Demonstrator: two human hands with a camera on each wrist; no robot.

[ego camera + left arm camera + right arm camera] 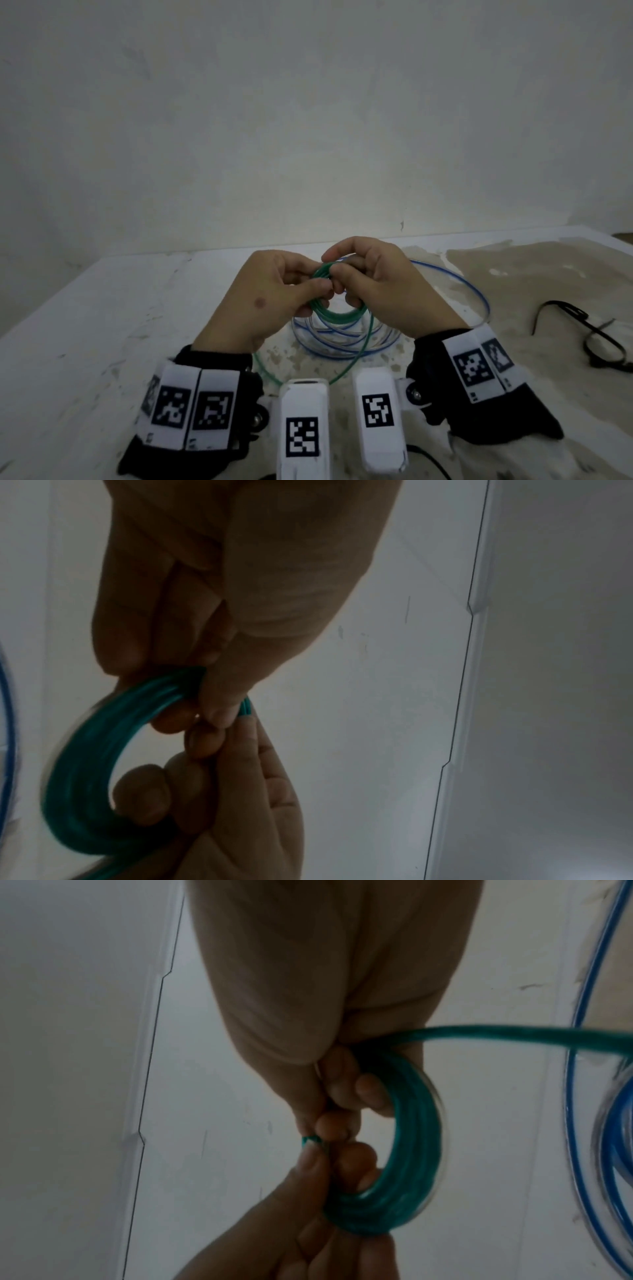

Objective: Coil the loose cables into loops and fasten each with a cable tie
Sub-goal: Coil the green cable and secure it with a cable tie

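Nearly wound: green cable coil pinched between two hands

Both hands hold it above the table (85,325). The left hand (270,294) and right hand (387,291) pinch the green cable coil (337,313); its loose tail (352,359) trails down. Judged best: keep turns stacked, feeding slack evenly.

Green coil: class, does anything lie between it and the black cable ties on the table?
Nothing visible blocks that path. Both the left hand and right hand hold the green coil above the blue cable; the black cable ties lie rightward across bare table.
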